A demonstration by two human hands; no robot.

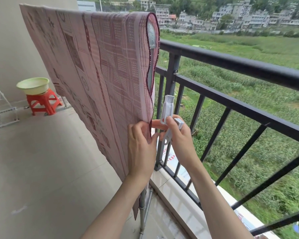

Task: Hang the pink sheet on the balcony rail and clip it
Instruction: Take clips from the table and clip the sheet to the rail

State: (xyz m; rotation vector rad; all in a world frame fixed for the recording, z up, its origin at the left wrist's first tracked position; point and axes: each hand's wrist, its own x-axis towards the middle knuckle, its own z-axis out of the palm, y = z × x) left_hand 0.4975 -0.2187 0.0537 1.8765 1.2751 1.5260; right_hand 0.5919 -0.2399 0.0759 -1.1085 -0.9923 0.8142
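At the rail (231, 63): one pink sheet (97, 66) draped over the top, hanging balcony-side. Left hand (141, 145) pinches its lower right edge. Right hand (178, 135) grips one white clip (167, 109) just beside that edge. One basin (33, 85) on one red stool (42, 103) behind.

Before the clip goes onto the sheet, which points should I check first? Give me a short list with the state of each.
1. Pink sheet draped over the top: ok.
2. Left hand pinches the sheet's side edge: ok.
3. Right hand holds the white clip: ok.
4. Clip mouth open enough: cannot tell.
5. Clip on the fabric: not ok, it stands beside the edge.
6. Balcony rail beside the sheet is bare: ok.
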